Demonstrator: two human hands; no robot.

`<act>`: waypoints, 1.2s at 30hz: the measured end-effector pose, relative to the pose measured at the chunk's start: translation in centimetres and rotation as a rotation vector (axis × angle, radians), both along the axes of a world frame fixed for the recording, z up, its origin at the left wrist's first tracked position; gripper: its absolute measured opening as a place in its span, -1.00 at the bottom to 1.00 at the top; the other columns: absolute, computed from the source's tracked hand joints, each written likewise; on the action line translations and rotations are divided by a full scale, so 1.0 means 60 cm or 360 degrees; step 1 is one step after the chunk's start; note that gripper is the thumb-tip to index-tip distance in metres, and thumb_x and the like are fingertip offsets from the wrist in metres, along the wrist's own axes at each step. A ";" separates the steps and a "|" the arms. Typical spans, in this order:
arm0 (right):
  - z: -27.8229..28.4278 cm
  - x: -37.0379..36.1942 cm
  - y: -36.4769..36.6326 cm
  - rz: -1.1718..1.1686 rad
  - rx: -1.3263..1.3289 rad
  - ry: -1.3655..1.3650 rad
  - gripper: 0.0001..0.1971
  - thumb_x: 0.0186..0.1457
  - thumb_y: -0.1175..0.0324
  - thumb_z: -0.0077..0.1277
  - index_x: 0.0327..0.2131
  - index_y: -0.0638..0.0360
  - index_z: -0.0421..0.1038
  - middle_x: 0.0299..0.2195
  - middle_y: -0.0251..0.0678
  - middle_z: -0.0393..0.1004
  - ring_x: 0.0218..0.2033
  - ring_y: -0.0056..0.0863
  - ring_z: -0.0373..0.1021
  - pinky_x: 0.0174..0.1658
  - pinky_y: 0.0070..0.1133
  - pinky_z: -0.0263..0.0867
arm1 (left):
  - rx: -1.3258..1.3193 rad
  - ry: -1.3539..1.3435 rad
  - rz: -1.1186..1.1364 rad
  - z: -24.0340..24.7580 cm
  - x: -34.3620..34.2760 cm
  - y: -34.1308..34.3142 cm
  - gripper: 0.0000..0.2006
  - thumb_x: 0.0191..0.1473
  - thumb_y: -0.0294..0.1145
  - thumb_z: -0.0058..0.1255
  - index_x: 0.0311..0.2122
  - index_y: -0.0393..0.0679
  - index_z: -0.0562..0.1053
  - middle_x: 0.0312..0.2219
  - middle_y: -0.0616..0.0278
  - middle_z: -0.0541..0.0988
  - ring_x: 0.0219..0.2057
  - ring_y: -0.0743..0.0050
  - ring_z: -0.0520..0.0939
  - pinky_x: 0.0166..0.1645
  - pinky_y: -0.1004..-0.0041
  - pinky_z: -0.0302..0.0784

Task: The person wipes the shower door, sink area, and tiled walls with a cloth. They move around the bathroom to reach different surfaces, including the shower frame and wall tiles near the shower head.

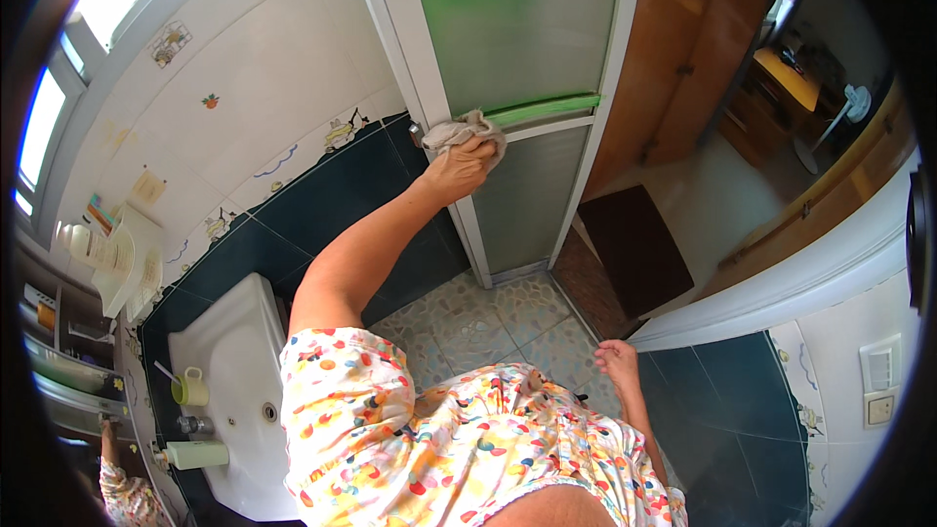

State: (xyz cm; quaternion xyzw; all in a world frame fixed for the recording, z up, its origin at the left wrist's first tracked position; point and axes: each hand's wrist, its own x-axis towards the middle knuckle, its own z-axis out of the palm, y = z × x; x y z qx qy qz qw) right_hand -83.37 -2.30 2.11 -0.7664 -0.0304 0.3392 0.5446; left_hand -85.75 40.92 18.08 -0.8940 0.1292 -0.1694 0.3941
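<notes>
My left hand [461,174] is closed on a crumpled greyish cleaning cloth [451,133]. It presses the cloth against the white frame of a glass door [422,39], beside the small metal latch and at the left end of the green crossbar [542,109]. Frosted glass panels, the upper one tinted green, fill the door above and below that bar. My right hand [618,363] hangs low at my right side near the doorway, holding nothing, with its fingers loosely bent and apart.
On the left stands a white washbasin [239,351] with a yellow-green cup [191,388] and a pale green bottle [195,455] on its edge. A white wall shelf [132,263] holds toiletries. Beyond the doorway lies a dark mat [639,249]. A wall switch [880,381] is at the right.
</notes>
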 end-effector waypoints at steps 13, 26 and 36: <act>-0.047 0.037 -0.036 0.0090 -0.0034 0.0037 -0.82 -0.05 0.50 -0.18 -0.34 0.31 0.38 -0.50 -0.28 0.46 -0.61 -0.64 0.35 -0.61 -0.75 0.23 | -0.0402 -0.1328 0.0274 0.514 -0.035 -0.082 -0.71 -0.18 -0.45 -0.12 -0.24 0.00 0.43 -0.26 0.33 0.44 -0.16 0.26 0.36 -0.11 0.27 0.23; -0.069 0.014 -0.013 0.0343 -0.0140 -0.0088 -0.81 -0.05 0.49 -0.15 -0.32 0.29 0.39 -0.49 -0.33 0.46 -0.59 -0.66 0.34 -0.56 -0.71 0.24 | -0.0424 -0.1595 0.0007 0.301 -0.001 0.027 -0.55 -0.28 -0.54 -0.05 -0.14 0.01 0.41 -0.19 0.32 0.45 -0.19 0.25 0.38 -0.10 0.27 0.22; -0.041 0.017 -0.013 0.0334 -0.0211 -0.0349 -0.77 -0.09 0.47 -0.11 -0.31 0.38 0.40 -0.49 -0.26 0.47 -0.57 -0.60 0.37 -0.49 -0.66 0.29 | -0.0785 -0.0902 0.0290 -0.022 -0.054 -0.022 -0.69 -0.20 -0.48 -0.11 -0.24 -0.16 0.43 -0.27 0.23 0.46 -0.23 0.28 0.37 -0.16 0.33 0.26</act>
